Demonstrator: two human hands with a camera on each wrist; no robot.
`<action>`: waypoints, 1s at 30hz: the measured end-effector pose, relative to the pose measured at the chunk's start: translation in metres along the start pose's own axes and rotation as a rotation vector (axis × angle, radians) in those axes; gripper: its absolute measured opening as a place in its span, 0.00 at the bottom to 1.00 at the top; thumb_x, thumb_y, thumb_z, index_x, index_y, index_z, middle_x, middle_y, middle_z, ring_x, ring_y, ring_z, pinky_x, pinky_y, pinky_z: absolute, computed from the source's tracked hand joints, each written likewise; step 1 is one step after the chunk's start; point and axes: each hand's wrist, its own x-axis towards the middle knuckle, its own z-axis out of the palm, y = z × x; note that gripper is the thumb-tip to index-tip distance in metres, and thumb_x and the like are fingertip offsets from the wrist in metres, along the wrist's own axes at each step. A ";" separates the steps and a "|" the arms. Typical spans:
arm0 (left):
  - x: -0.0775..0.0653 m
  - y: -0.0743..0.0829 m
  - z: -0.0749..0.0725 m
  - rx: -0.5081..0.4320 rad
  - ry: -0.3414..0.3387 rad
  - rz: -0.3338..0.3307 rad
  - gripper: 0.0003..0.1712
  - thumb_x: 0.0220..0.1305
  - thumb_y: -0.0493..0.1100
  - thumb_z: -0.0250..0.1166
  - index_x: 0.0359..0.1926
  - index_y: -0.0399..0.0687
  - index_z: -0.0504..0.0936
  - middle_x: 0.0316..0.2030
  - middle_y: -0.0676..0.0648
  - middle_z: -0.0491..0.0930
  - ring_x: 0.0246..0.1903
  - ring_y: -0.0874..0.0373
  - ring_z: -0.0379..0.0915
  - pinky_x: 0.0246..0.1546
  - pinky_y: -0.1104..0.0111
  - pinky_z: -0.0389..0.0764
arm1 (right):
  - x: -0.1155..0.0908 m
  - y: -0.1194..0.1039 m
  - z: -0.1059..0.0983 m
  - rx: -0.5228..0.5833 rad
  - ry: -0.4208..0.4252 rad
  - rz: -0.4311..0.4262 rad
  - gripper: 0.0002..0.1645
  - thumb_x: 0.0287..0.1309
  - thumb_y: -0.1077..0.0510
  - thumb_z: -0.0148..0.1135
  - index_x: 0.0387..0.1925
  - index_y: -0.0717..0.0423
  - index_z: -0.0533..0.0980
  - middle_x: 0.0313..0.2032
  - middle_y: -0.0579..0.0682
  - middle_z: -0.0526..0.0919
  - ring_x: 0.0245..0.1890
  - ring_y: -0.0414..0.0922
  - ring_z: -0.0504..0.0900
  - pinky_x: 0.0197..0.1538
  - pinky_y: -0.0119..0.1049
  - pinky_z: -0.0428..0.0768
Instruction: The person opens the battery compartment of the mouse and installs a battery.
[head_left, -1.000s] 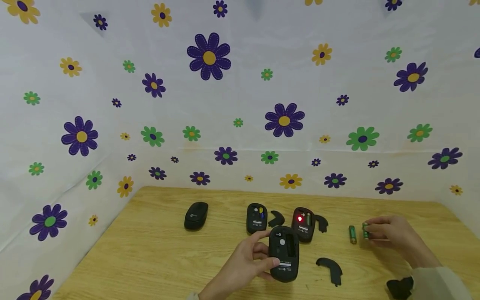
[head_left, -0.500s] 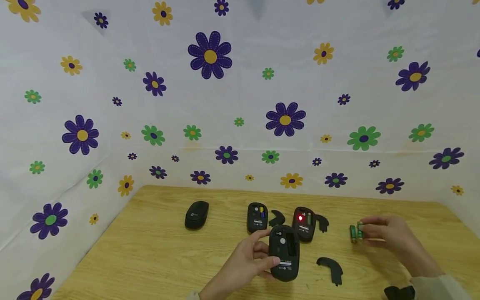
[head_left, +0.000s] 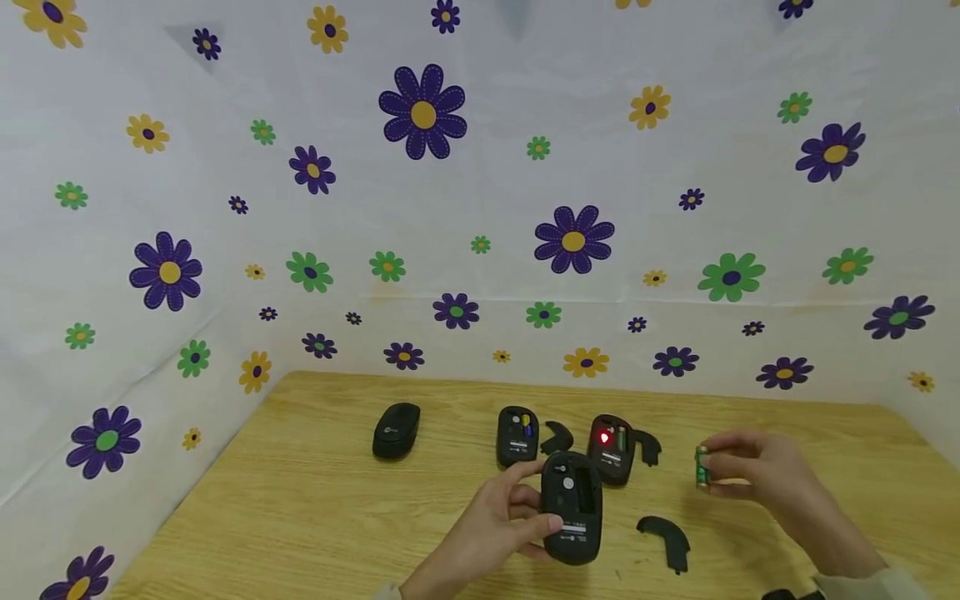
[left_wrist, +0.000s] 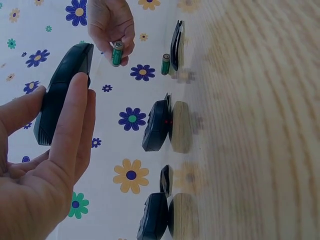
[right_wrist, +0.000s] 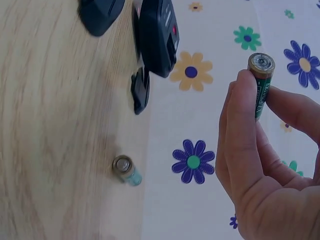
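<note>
- Your left hand (head_left: 504, 518) grips a computer mouse (head_left: 567, 505) above the table (head_left: 300, 500), battery slot (head_left: 586, 490) facing you, label (head_left: 574, 528) unreadably small.
- Your right hand (head_left: 761, 471) pinches a green battery (right_wrist: 262, 82), lettering (right_wrist: 260, 95) blurred, further left than a second ago.

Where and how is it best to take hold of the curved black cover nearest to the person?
Probably pinch the curved black cover by its straight part, across the long edges, coming from above and the right. It is thin and lies on the table, this part points roughly toward the person, and the held mouse is on its left.
</note>
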 end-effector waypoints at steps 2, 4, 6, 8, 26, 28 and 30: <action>0.000 0.000 0.000 -0.001 -0.002 0.000 0.38 0.66 0.28 0.66 0.74 0.38 0.63 0.40 0.41 0.81 0.43 0.49 0.83 0.35 0.59 0.90 | -0.001 -0.002 0.004 -0.006 -0.001 -0.005 0.13 0.69 0.68 0.58 0.50 0.76 0.74 0.38 0.50 0.82 0.35 0.45 0.85 0.44 0.40 0.88; 0.000 -0.001 0.000 0.000 -0.003 0.001 0.38 0.66 0.28 0.66 0.74 0.38 0.63 0.40 0.41 0.81 0.43 0.49 0.83 0.35 0.60 0.90 | -0.003 -0.004 0.007 -0.005 -0.004 -0.005 0.13 0.68 0.68 0.59 0.50 0.76 0.74 0.38 0.51 0.82 0.36 0.45 0.85 0.45 0.41 0.88; 0.000 -0.001 0.000 0.000 -0.005 0.004 0.38 0.66 0.28 0.66 0.74 0.38 0.62 0.40 0.41 0.81 0.43 0.49 0.83 0.35 0.60 0.90 | -0.004 -0.006 0.010 0.004 -0.013 -0.006 0.13 0.68 0.68 0.59 0.50 0.75 0.75 0.38 0.51 0.82 0.36 0.45 0.85 0.44 0.41 0.88; 0.000 -0.001 0.001 0.000 -0.008 0.007 0.38 0.66 0.28 0.65 0.74 0.37 0.63 0.40 0.41 0.81 0.43 0.49 0.84 0.35 0.60 0.90 | -0.005 -0.007 0.012 0.009 -0.026 -0.015 0.12 0.68 0.69 0.58 0.49 0.75 0.75 0.37 0.50 0.82 0.35 0.45 0.85 0.44 0.41 0.89; 0.000 -0.003 0.002 -0.014 -0.013 0.006 0.38 0.66 0.27 0.65 0.74 0.36 0.62 0.40 0.40 0.81 0.42 0.48 0.84 0.35 0.60 0.90 | -0.009 -0.024 0.040 0.042 -0.064 -0.063 0.12 0.67 0.69 0.60 0.49 0.74 0.74 0.39 0.52 0.79 0.37 0.45 0.84 0.46 0.44 0.88; 0.000 -0.003 0.002 -0.014 -0.011 0.006 0.38 0.66 0.27 0.65 0.74 0.36 0.62 0.40 0.40 0.81 0.42 0.48 0.84 0.34 0.60 0.90 | -0.008 -0.027 0.043 0.039 -0.057 -0.057 0.14 0.67 0.69 0.61 0.50 0.75 0.74 0.40 0.53 0.79 0.38 0.46 0.85 0.46 0.44 0.88; 0.000 -0.003 0.002 -0.016 -0.009 0.007 0.38 0.66 0.27 0.65 0.74 0.36 0.62 0.40 0.41 0.82 0.42 0.48 0.84 0.34 0.60 0.90 | -0.008 -0.030 0.046 0.025 -0.051 -0.052 0.16 0.66 0.68 0.62 0.51 0.75 0.73 0.40 0.53 0.79 0.38 0.46 0.85 0.46 0.44 0.88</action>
